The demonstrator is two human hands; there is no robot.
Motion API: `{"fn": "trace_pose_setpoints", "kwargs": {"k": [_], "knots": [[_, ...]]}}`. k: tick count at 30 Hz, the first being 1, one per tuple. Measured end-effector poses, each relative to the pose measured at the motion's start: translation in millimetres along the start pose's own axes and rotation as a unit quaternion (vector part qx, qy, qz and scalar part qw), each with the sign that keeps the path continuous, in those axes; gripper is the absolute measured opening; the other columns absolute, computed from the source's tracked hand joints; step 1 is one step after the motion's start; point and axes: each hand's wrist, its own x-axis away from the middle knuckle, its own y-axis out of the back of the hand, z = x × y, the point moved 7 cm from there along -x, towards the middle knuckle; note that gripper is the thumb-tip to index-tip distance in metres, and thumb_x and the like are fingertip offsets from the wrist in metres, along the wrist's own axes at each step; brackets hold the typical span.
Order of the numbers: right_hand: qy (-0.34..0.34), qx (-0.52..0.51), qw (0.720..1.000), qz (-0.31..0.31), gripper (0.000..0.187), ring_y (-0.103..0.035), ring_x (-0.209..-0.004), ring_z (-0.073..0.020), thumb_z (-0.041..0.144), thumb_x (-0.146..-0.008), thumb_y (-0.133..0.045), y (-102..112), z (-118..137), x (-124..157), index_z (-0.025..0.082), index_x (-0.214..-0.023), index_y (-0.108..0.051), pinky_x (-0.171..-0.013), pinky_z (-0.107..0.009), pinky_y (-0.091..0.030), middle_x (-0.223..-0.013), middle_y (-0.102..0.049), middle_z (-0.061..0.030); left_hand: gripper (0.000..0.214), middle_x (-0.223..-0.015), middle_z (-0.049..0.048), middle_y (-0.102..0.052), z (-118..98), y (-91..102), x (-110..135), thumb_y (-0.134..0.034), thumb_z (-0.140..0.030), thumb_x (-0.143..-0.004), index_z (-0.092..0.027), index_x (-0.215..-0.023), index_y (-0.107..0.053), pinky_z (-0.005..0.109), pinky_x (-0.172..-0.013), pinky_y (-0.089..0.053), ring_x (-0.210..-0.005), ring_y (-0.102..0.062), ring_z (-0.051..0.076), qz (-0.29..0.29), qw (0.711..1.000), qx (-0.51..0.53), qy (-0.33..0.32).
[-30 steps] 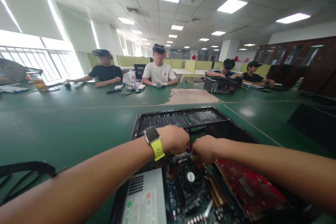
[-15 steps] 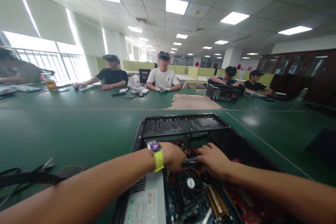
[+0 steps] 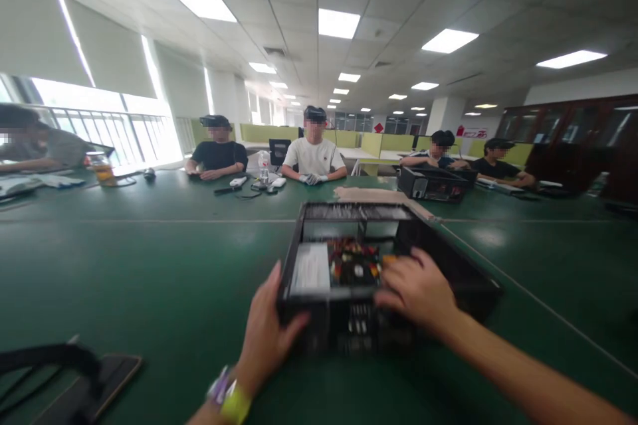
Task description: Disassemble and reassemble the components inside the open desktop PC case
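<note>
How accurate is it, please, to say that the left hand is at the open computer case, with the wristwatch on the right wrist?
One detail is off: the head view shows the wristwatch on the left wrist, not the right. The left hand is indeed at the open computer case.

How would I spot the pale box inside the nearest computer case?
On the green table, find the nearest open black computer case, at the camera wearer's left hand. Inside it, on that hand's side, lies the pale box. It is broad, plain and whitish, unlike the dark, multicoloured parts on its right.
</note>
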Motion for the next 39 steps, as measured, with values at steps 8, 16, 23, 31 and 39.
{"fn": "trace_pose_setpoints", "kwargs": {"k": [8,16,23,31,39], "knots": [[0.044,-0.133,0.990,0.007,0.016,-0.053,-0.080,-0.0174,0.034,-0.082,-0.052,-102,58,24,0.022,-0.085,-0.062,-0.071,-0.028,-0.036,-0.086,-0.062,-0.0027,0.023,-0.072,0.0004,-0.064,8,-86.9,-23,-0.057,-0.039,-0.083,-0.017,-0.078,-0.065,0.024,-0.062,-0.043,-0.067,-0.058,0.014,0.116,0.992,0.038,-0.014],[-0.065,-0.163,0.976,0.132,0.036,-0.047,-0.057,-0.0120,0.040,-0.076,-0.054,-184,2,98,0.017,-0.049,-0.047,-0.055,-0.025,-0.026,-0.050,-0.050,0.0020,0.040,-0.054,-0.0033,-0.051,49,-93.0,-11,-0.050,-0.049,-0.081,-0.018,-0.056,-0.053,0.024,-0.053,-0.023,-0.055,-0.043,0.011,0.067,0.997,-0.039,0.012],[-0.039,-0.135,0.979,0.145,0.029,-0.052,-0.054,-0.0100,0.042,-0.074,-0.059,-183,12,91,0.020,-0.056,-0.063,-0.053,-0.023,-0.026,-0.055,-0.064,0.0028,0.039,-0.055,-0.0027,-0.052,46,-95.8,-8,-0.047,-0.047,-0.082,-0.019,-0.056,-0.049,0.024,-0.054,-0.021,-0.056,-0.043,0.012,0.060,0.996,-0.064,0.002],[-0.020,-0.108,0.984,0.140,0.030,-0.057,-0.058,-0.0108,0.044,-0.077,-0.056,-178,14,95,0.022,-0.059,-0.065,-0.055,-0.024,-0.028,-0.060,-0.068,0.0032,0.037,-0.057,-0.0017,-0.053,42,-93.3,-7,-0.046,-0.046,-0.083,-0.019,-0.057,-0.050,0.024,-0.053,-0.021,-0.056,-0.043,0.012,0.069,0.995,-0.068,-0.006],[-0.019,-0.095,0.983,0.158,0.025,-0.062,-0.063,-0.0140,0.043,-0.075,-0.058,-185,13,94,0.024,-0.063,-0.069,-0.057,-0.025,-0.031,-0.065,-0.071,0.0023,0.039,-0.054,-0.0022,-0.051,46,-95.3,-9,-0.047,-0.046,-0.082,-0.018,-0.054,-0.048,0.025,-0.053,-0.020,-0.054,-0.042,0.011,0.064,0.995,-0.073,-0.004]]}}
